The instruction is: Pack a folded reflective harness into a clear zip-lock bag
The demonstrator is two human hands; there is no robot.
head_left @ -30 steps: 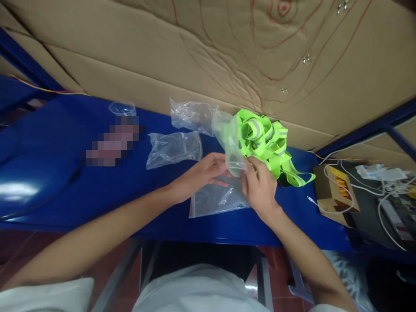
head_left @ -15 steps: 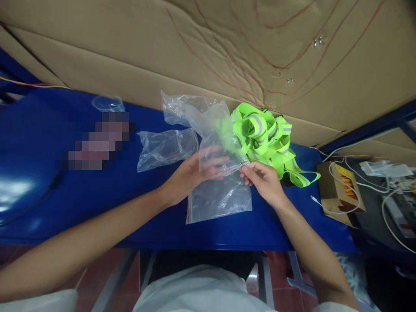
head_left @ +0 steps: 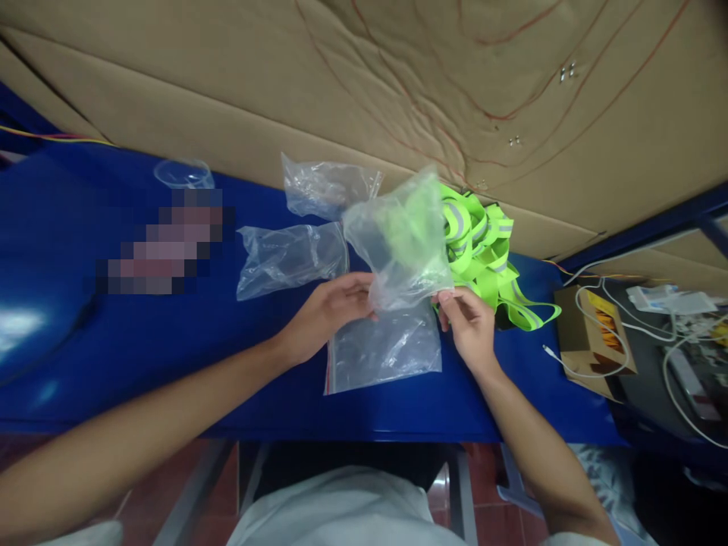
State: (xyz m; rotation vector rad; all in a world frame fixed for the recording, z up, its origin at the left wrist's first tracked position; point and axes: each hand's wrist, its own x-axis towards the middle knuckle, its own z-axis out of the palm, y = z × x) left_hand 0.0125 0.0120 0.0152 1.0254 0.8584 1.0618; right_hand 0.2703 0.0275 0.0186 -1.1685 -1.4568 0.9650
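One clear bag (head_left: pixel 398 243) pinched in right hand (head_left: pixel 469 322), left hand (head_left: pixel 330 307) touching, its grip unclear, three bags (head_left: pixel 296 262) nearby

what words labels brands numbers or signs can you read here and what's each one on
No text is readable.
Small brown cardboard box: orange and dark markings, too blurred to read.
Held clear plastic bag: no legible print.
Large red-lined brown cardboard panel: no lettering visible.

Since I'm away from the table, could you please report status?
Right hand pinching clear plastic bag, left hand at its lower corner. Bag partly hiding lime-green reflective straps. Red-edged zip bag lying underneath.
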